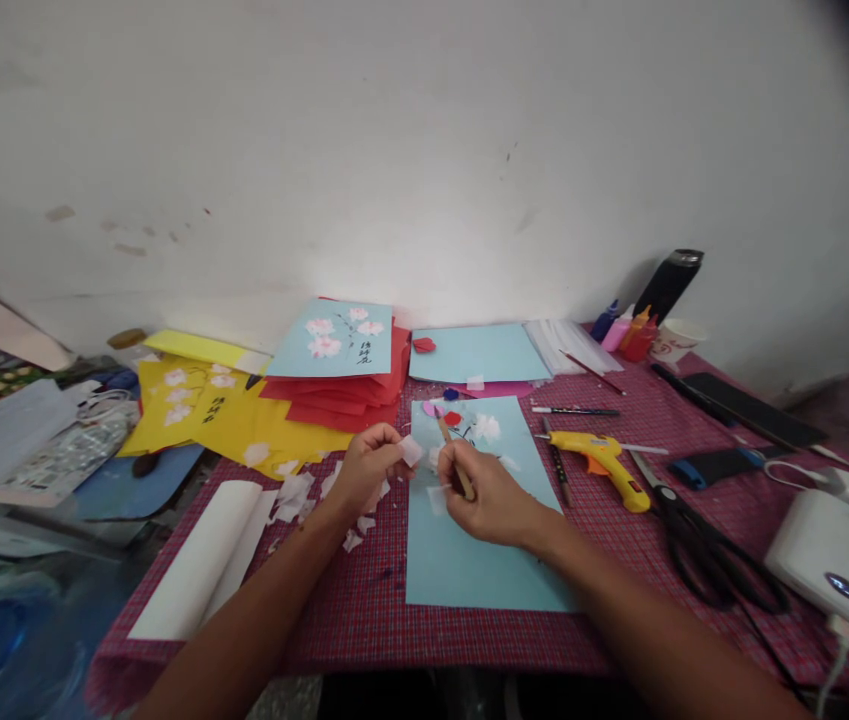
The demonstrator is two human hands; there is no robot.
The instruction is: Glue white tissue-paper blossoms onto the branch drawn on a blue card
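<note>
L fingers [386, 455] pinch white paper bit [410, 451]; R fingers [460, 478] closed round brush [454, 450]

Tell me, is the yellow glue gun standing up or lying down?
Lying down: the glue gun shows its whole side from above, flat on the checked cloth.

A checked cloth-covered table [364, 640] bears a yellow glue gun [598, 462]; black-handled scissors [709, 550]; blue paper [484, 575]; stacked red sheets [349, 402].

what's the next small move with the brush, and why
Probably bring the brush to the paper scrap in the left hand: its tip is at the pink paint, the scrap looks pale, and flowers on the stacked card are tinted pink.
</note>
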